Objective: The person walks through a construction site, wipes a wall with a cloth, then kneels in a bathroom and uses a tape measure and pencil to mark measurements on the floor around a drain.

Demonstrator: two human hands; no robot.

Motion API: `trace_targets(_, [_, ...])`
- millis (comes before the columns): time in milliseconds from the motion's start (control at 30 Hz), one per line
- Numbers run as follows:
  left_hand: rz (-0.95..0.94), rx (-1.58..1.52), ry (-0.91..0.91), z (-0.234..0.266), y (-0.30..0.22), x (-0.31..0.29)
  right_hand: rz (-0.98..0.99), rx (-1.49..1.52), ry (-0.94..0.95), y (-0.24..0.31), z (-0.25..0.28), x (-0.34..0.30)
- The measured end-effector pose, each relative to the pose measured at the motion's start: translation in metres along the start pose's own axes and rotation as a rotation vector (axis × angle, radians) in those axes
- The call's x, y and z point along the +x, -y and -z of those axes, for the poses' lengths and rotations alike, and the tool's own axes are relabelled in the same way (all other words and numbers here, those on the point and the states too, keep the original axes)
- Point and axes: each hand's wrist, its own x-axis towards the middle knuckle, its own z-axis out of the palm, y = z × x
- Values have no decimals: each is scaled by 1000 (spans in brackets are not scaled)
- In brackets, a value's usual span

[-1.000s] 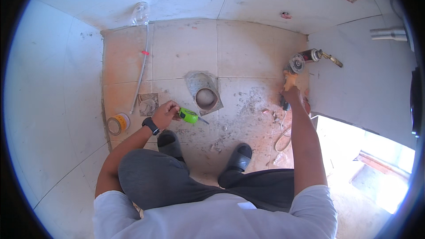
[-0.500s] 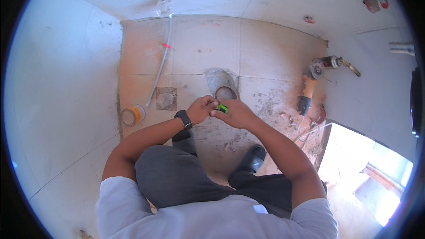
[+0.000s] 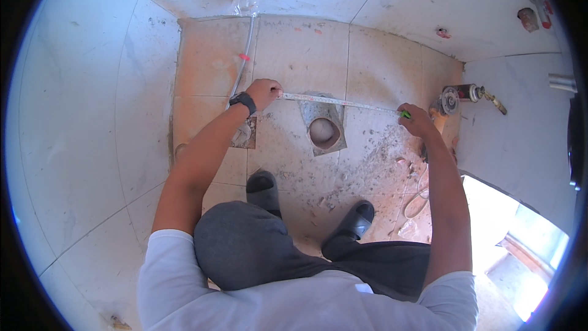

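A tape measure's pale blade (image 3: 340,103) stretches between my hands, above the tiled floor and the far side of the drain hole. My left hand (image 3: 265,93), below a black wristwatch, pinches the blade's free end. In my right hand (image 3: 419,121) is the green case (image 3: 405,114) of the tape measure, mostly covered by the fingers. The round drain hole (image 3: 324,133) lies in a rough cut-out in the tiles, nearer to me than the blade.
An angle grinder (image 3: 449,102) and a gas torch canister (image 3: 468,92) lie at the right wall. A flexible hose (image 3: 250,40) hangs from the far wall. Rubble (image 3: 373,153) is scattered right of the hole. My sandalled feet (image 3: 264,191) stand on the near tiles.
My hands have moved apart and farther from me, the left to the left and the right to the right. The tape blade is now drawn out between them.
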Motion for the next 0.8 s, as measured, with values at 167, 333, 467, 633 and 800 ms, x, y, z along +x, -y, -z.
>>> trace_targets(167, [-140, 183, -17, -21, 4, 16, -160, -149, -94, -4, -29, 10])
trace_targets(333, [-16, 94, 67, -19, 3, 18, -294, -228, -112, 8, -38, 18])
trace_targets(467, [-27, 137, 45, -18, 3, 18, -372, -225, -84, 19, -42, 21])
trace_targets(633, [-101, 221, 3, -22, 9, 19, -452, -244, -69, 31, -43, 22])
trace_targets(800, [-112, 317, 0, -25, 13, 20, -463, -311, -57, 36, -41, 24])
